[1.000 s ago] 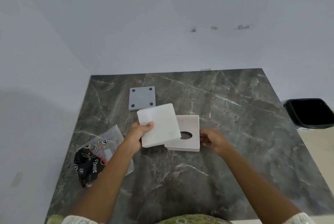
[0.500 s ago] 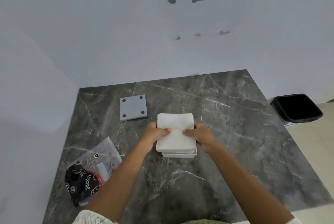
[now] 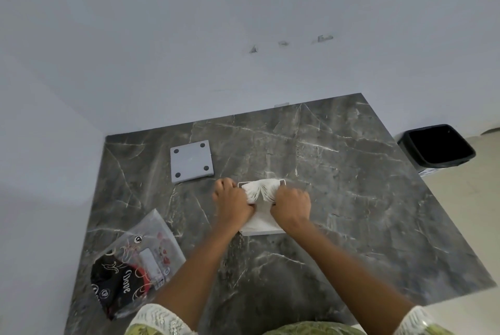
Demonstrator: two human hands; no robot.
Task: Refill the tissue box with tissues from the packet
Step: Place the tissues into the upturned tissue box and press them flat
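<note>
Both hands (image 3: pixel 261 203) clench tissue stack (image 3: pixel 262 190) over tissue box (image 3: pixel 263 231); packet (image 3: pixel 127 272) reads "Dove".

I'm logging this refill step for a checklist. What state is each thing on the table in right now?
White tissue stack: squeezed from both sides, bowed in the middle, over the box.
White square tissue box: on the table beneath the stack, mostly covered.
Grey square panel with four dark pads: lying flat, apart from the box.
Clear plastic packet: lying crumpled on the table.
Left hand: gripping the stack.
Right hand: gripping the stack.
Black bin: open.
</note>
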